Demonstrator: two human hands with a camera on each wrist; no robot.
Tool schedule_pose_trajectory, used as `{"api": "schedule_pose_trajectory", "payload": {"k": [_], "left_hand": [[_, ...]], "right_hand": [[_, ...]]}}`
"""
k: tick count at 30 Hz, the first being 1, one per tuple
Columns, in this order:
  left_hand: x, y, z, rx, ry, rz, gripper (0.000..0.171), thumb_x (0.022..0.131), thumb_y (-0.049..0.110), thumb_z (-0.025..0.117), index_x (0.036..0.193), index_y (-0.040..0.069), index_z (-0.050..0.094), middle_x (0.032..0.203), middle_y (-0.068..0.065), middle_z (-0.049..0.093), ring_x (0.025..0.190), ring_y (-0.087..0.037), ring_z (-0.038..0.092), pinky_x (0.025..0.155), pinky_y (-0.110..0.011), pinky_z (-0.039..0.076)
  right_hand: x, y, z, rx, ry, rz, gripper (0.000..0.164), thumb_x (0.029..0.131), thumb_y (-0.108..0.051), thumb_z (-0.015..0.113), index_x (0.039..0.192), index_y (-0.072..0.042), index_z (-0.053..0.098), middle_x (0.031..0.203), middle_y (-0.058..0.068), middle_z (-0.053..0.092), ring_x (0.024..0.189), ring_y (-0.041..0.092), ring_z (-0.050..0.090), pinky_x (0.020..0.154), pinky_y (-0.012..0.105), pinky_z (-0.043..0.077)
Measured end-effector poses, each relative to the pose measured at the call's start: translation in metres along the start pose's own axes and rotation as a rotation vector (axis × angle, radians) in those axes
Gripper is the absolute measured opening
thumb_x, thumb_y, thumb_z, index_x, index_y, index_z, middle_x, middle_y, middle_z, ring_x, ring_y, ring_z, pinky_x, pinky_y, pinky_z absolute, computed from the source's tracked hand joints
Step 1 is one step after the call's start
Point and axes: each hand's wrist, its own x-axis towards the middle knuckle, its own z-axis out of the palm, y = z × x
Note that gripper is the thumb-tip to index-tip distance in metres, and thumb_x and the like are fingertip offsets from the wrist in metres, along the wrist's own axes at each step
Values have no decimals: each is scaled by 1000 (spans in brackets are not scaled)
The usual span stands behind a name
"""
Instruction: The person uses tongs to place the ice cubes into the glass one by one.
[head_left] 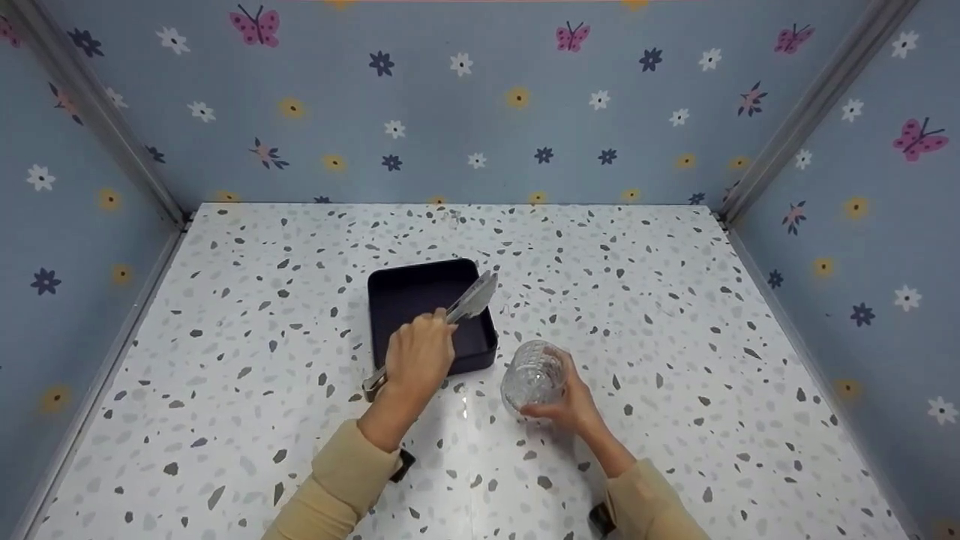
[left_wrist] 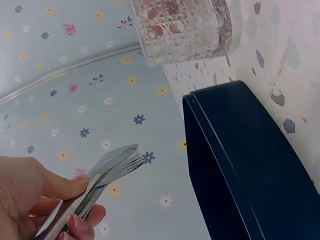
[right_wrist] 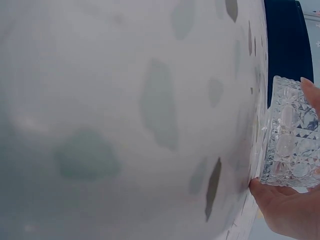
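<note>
My left hand (head_left: pixel 421 351) grips a bundle of metal cutlery (head_left: pixel 472 298), slanted over the dark box. A fork (left_wrist: pixel 131 166) with bare tines shows at its end in the left wrist view, beside a broader flat piece (left_wrist: pixel 117 153). Under the hand sits the open, square, dark navy box (head_left: pixel 409 289), its inside partly hidden by that hand. To the right of the box, my right hand (head_left: pixel 571 397) holds a clear patterned glass (head_left: pixel 531 379) from the side, thumb and fingers around it. The glass is right at the tabletop in the right wrist view (right_wrist: pixel 290 132).
The white speckled table (head_left: pixel 637 300) extends around the box and glass. Blue walls (head_left: pixel 480 90) printed with flowers and butterflies enclose its back and both sides, with grey metal strips (head_left: pixel 817 105) at the corners.
</note>
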Motion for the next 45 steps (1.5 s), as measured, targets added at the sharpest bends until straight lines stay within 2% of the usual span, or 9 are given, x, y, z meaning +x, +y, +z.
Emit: {"api": "schedule_pose_trajectory", "payload": {"k": [13, 21, 26, 28, 33, 38, 45], "left_hand": [[-12, 21, -12, -4, -1, 78, 18, 81, 20, 61, 83, 3, 59, 65, -9, 57, 51, -30, 57, 43, -38, 44], [-22, 30, -11, 1, 15, 144, 17, 81, 21, 62, 81, 4, 58, 62, -7, 55, 48, -27, 55, 41, -36, 42], [-28, 34, -8, -3, 16, 185, 17, 80, 19, 62, 85, 3, 60, 64, -8, 56, 48, -26, 54, 42, -35, 43], [-30, 35, -8, 1, 15, 196, 17, 79, 18, 63, 87, 3, 61, 64, -7, 56, 48, -26, 55, 42, -35, 43], [-35, 38, -6, 4, 10, 216, 17, 78, 18, 65, 85, 3, 60, 63, -7, 56, 48, -25, 56, 41, -34, 43], [-39, 40, -5, 24, 12, 235, 17, 78, 20, 64, 83, 4, 61, 63, -6, 56, 47, -24, 55, 40, -33, 42], [-42, 42, -6, 28, -3, 237, 21, 78, 23, 64, 85, 4, 59, 64, -5, 55, 48, -23, 55, 40, -33, 41]], "right_hand": [[0, -3, -2, 23, 5, -29, 99, 48, -19, 86, 130, -12, 32, 125, 20, 45, 113, 38, 43, 93, 51, 31], [0, -2, -2, 15, 7, -32, 100, 47, -20, 86, 130, -11, 31, 124, 21, 45, 112, 38, 43, 93, 50, 31], [-1, -3, -2, 17, 9, -31, 99, 48, -20, 86, 130, -10, 31, 123, 20, 46, 112, 37, 44, 94, 49, 31], [-3, -7, -3, 35, 7, -38, 98, 49, -15, 86, 130, -8, 31, 123, 23, 46, 112, 39, 43, 94, 50, 30], [-3, -6, -2, 55, 4, -53, 99, 50, -14, 85, 132, -7, 30, 124, 23, 45, 113, 38, 42, 95, 50, 28], [-3, -1, -1, 32, 3, -55, 100, 49, -22, 86, 132, -10, 30, 123, 20, 47, 112, 36, 44, 94, 48, 31], [-3, 0, -1, 23, -1, -58, 100, 50, -23, 86, 132, -11, 30, 124, 19, 46, 113, 34, 44, 94, 46, 31]]}}
